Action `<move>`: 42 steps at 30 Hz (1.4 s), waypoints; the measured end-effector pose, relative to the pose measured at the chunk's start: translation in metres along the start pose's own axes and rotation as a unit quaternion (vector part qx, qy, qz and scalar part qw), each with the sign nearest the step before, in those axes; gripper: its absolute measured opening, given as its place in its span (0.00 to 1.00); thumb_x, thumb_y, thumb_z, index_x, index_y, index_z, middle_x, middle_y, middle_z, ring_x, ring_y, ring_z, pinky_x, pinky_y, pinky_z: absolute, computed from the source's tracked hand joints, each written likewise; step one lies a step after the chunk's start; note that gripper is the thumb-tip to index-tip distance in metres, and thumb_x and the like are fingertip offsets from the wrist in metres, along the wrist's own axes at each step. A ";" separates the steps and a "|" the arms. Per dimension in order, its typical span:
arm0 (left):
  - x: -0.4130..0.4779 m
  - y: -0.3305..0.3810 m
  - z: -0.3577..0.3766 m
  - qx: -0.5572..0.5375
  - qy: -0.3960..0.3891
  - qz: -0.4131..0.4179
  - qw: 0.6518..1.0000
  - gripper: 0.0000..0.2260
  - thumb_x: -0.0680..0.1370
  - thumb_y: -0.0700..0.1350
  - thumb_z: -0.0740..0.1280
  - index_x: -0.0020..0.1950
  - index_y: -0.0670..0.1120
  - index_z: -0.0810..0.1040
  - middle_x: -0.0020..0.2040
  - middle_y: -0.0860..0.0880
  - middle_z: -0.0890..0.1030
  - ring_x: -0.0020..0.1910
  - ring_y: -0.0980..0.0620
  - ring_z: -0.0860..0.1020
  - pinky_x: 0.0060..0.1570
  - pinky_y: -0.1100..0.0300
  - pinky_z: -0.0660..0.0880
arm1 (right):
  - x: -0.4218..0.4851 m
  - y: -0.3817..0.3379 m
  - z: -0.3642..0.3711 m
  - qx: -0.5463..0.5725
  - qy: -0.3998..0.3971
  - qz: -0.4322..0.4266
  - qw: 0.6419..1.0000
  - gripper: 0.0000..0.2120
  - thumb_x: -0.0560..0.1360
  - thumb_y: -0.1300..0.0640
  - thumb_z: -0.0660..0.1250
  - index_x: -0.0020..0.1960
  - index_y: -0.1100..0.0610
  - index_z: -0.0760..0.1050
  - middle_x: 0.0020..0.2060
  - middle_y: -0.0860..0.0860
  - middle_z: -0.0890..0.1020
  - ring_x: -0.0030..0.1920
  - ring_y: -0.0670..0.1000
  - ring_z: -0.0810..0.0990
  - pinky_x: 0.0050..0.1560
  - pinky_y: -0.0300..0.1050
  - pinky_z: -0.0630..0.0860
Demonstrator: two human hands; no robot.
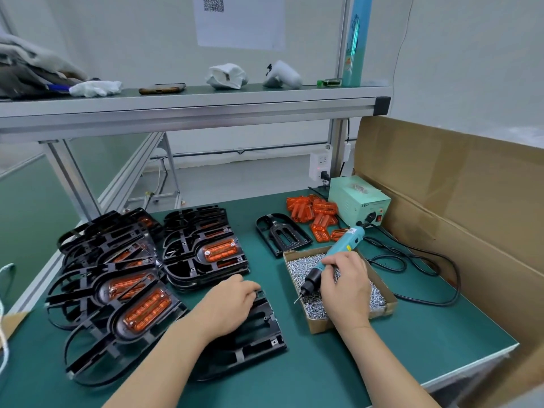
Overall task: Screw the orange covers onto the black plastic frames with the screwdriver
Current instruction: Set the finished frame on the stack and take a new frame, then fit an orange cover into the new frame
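Several stacked frames (182, 260) are covered; loose covers (318, 214) remain. Your right hand (346, 285) grasps the screwdriver (338, 248); your left hand (226, 307) grips a frame (265, 328).

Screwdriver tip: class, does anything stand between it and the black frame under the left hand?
Nothing visible does. The screwdriver in the right hand points its tip just past the left wall of the box, and only bare mat separates it from the frame. The left hand holds the frame's far edge.
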State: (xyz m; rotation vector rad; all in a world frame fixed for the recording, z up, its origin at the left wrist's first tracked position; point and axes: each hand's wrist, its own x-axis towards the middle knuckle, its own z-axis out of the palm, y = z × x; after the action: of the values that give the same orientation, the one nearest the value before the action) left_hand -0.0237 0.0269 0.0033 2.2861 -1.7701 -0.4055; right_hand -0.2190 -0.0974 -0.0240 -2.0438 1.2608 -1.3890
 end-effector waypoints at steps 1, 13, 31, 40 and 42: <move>-0.001 0.000 0.003 0.000 0.014 -0.001 1.000 0.16 0.85 0.49 0.55 0.70 0.52 0.74 0.57 0.50 0.74 0.62 0.49 0.74 0.63 0.57 0.68 | 0.000 0.000 0.000 -0.001 -0.002 0.001 1.000 0.08 0.75 0.68 0.67 0.47 0.57 0.81 0.45 0.45 0.75 0.49 0.46 0.69 0.48 0.44 0.68; -0.046 -0.004 0.014 0.072 -0.021 0.008 0.997 0.53 0.59 0.80 0.61 0.79 0.62 0.49 0.77 0.59 0.55 0.76 0.56 0.53 0.77 0.48 0.43 | 0.000 -0.002 0.000 -0.006 -0.005 0.009 1.000 0.08 0.75 0.68 0.67 0.47 0.57 0.81 0.46 0.45 0.77 0.50 0.46 0.70 0.48 0.41 0.66; -0.063 0.039 0.032 0.221 0.052 0.030 0.973 0.31 0.74 0.60 0.54 0.59 0.40 0.84 0.62 0.38 0.80 0.61 0.37 0.80 0.55 0.41 0.79 | 0.013 -0.012 -0.004 -0.003 -0.017 0.018 1.000 0.08 0.77 0.66 0.68 0.48 0.55 0.82 0.48 0.47 0.78 0.53 0.51 0.74 0.59 0.50 0.71; -0.056 0.035 0.041 0.243 0.103 0.026 0.964 0.31 0.70 0.61 0.55 0.53 0.40 0.86 0.58 0.38 0.82 0.56 0.38 0.82 0.60 0.44 0.72 | 0.096 -0.030 0.020 -0.082 -0.116 -0.030 0.989 0.09 0.79 0.61 0.65 0.56 0.55 0.81 0.57 0.49 0.78 0.60 0.52 0.72 0.66 0.50 0.69; -0.055 0.034 0.041 0.242 0.106 0.027 0.964 0.31 0.70 0.61 0.55 0.53 0.40 0.86 0.58 0.38 0.83 0.56 0.38 0.82 0.60 0.44 0.69 | 0.118 -0.029 0.031 -0.150 -0.174 -0.037 0.973 0.12 0.80 0.59 0.64 0.62 0.56 0.79 0.62 0.52 0.77 0.64 0.55 0.71 0.69 0.53 0.69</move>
State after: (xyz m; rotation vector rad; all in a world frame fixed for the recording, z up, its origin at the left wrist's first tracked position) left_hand -0.0820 0.0713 -0.0193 2.4571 -1.9766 0.3107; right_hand -0.1651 -0.1846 0.0472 -2.4262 1.3080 -0.8513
